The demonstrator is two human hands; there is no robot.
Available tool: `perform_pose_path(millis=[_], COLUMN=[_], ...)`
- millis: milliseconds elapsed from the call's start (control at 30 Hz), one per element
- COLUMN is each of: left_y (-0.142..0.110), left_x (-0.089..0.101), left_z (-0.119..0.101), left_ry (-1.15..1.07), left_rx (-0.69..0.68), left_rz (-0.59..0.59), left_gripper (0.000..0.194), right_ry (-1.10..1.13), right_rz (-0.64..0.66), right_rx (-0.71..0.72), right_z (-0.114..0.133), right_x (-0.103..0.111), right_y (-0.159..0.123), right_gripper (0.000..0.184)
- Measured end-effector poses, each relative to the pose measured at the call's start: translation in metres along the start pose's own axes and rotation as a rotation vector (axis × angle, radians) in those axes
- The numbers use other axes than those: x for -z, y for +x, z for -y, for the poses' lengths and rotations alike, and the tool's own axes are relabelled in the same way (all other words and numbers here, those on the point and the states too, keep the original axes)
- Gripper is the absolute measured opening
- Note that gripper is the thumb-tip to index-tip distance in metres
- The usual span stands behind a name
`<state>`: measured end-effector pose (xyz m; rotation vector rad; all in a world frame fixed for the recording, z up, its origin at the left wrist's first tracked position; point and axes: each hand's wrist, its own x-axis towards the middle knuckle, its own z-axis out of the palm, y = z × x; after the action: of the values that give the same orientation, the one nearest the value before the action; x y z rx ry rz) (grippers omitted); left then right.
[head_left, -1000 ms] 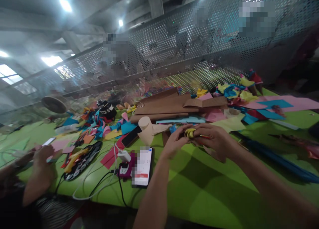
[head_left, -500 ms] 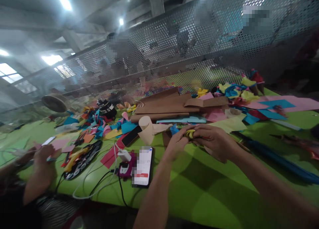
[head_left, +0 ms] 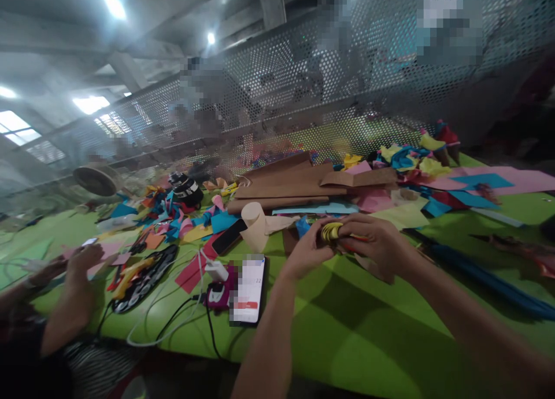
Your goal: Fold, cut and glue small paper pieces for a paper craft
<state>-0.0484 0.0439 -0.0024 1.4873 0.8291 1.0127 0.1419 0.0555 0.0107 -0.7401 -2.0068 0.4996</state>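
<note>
Between my two hands, just above the green table (head_left: 347,341), is a coiled yellow strip (head_left: 330,232); I cannot make out its material. My left hand (head_left: 306,250) is closed around its left side. The fingers of my right hand (head_left: 375,241) pinch its right side. A thin red thing (head_left: 361,237) shows among the right fingers, mostly hidden. Below that hand hangs a pale brown piece, partly covered by the palm. A cream paper roll (head_left: 253,218) and a scrap of blue paper (head_left: 303,226) lie left of my hands.
A lit phone (head_left: 250,289) and a purple power socket (head_left: 218,294) with cables lie near the front edge. Brown paper sheets (head_left: 286,182) and coloured scraps fill the back, before a perforated metal screen (head_left: 277,104). A co-worker's hands (head_left: 84,259) are at left. A dark blue umbrella-like bundle (head_left: 481,274) lies right.
My hands stay in nearly the same place while the fingers shift slightly around the yellow coil, which shows more now. The co-worker's hand at left has risen a little.
</note>
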Motion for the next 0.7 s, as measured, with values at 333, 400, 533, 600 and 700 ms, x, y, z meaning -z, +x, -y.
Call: perform_pose_path(millis=[333,400,533,600,700], left_y=[0.0043,0.0038,0.0034,0.0037,0.0045], left_x=[-0.0020,-0.0025,-0.0032,-0.0033,-0.0035], left_z=[0.0073,0.0068,0.0070,0.0079,0.0093], left_ry=[0.025,0.013,0.018,0.028,0.029], left_rx=[0.020,0.037,0.031,0.029,0.024], left_rz=[-0.051,-0.064,-0.081,-0.083,-0.076], left_gripper=[0.056,0.055,0.053,0.052,0.051], right_ry=[-0.032,-0.030,-0.006,-0.008,-0.022], right_rz=[0.012,0.016,0.024,0.033,0.042], right_rx=[0.023,0.013,0.015,0.020,0.032], right_z=[-0.0034,-0.0029,-0.0025,-0.0036,-0.0062], right_x=[-0.0015,-0.0016,-0.0009,-0.0007,-0.0010], right_y=[-0.0012,-0.0013,-0.0012,-0.0013,-0.0020], right_gripper=[0.013,0.013,0.012,0.012,0.012])
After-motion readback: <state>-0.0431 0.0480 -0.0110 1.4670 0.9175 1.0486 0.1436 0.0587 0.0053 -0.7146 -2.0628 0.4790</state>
